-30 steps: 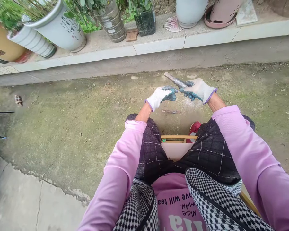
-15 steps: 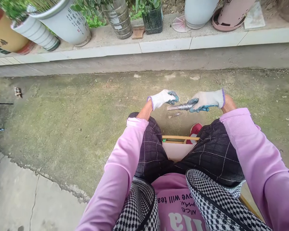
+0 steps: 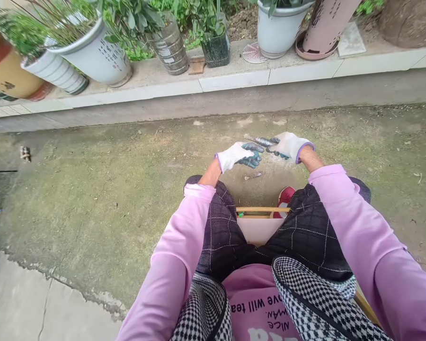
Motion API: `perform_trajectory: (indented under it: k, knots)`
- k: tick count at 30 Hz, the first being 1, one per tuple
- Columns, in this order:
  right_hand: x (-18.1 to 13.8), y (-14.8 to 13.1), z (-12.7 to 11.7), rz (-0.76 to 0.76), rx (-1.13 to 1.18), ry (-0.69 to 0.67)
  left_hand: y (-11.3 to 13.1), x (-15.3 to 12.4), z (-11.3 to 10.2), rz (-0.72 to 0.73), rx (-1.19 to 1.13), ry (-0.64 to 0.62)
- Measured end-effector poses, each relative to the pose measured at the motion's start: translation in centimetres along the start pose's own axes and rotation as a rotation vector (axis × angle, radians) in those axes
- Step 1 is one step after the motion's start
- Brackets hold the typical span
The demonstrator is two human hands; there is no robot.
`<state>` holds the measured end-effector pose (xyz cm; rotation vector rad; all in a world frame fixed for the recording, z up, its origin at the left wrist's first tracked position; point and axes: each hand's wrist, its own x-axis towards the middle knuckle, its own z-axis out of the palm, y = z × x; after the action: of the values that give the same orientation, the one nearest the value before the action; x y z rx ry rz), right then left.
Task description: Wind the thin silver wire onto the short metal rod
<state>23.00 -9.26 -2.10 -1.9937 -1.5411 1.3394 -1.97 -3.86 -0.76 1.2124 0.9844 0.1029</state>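
Wire [image 3: 264, 141], silvery and wound in a band, covers part of a short stick [image 3: 249, 137] that sits just above and right of the frame's centre. The right hand [image 3: 289, 145], in a pale glove with dark fingers, pinches the stick near its wound part; the bare end, somewhat blurred, points toward the left of the frame. The left hand [image 3: 239, 155], gloved alike, is just beside the stick, its fingers bent and close together; whether a thin strand lies between them I cannot tell. Below the hands, a small stick-like piece [image 3: 252, 175] lies on the greenish ground [image 3: 102, 189]. Lower down, near the middle, a red shoe [image 3: 287, 195] shows beside a yellow bar [image 3: 262, 209]. Across the top of the frame, a white pot [image 3: 282, 28] and a pink pot [image 3: 328, 28] stand on a tile-edged ledge [image 3: 234, 81]. Thin black rods [image 3: 0, 171] enter at the left edge.
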Motion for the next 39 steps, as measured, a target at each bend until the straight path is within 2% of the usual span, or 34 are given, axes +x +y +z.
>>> perform_trajectory:
  k: [4,8,11,15,17,20,23,28,31,34,39]
  knots:
    - [-0.9,-1.9,0.9,0.026,0.463,0.161,0.4,-0.6,-0.4,-0.01,-0.131,0.01]
    - [-2.0,-1.9,0.8,-0.079,0.777,0.108,0.7,-0.8,-0.5,0.013,-0.11,0.099]
    - [-2.5,-1.0,0.2,-0.161,0.825,-0.025,0.7,-0.6,-0.5,0.054,-0.075,0.147]
    - [-2.8,0.3,-0.3,-0.145,0.755,-0.223,0.4,-0.3,-0.7,0.041,-0.009,0.178]
    - [-2.7,0.5,-0.3,-0.157,0.761,-0.234,0.4,-0.6,-0.8,0.071,0.033,0.191]
    - [-2.3,0.4,-0.4,-0.189,0.887,-0.053,0.9,-1.7,-0.5,0.155,0.075,0.236]
    - [-1.7,-0.1,-0.5,-0.117,0.987,0.155,1.4,-2.7,0.0,0.203,0.083,0.302]
    - [-1.1,-0.9,-0.2,-0.001,1.065,0.32,0.9,-3.0,-0.2,0.331,0.038,0.415]
    - [-0.7,-0.6,-0.6,0.038,1.087,0.376,0.2,-2.6,-1.0,0.446,0.013,0.505]
    - [-0.1,0.6,-1.6,0.036,1.064,0.373,-0.5,-3.0,-1.2,0.486,0.02,0.561]
    - [0.6,2.5,-3.3,0.021,1.021,0.381,-1.9,-5.0,-0.2,0.454,0.123,0.505]
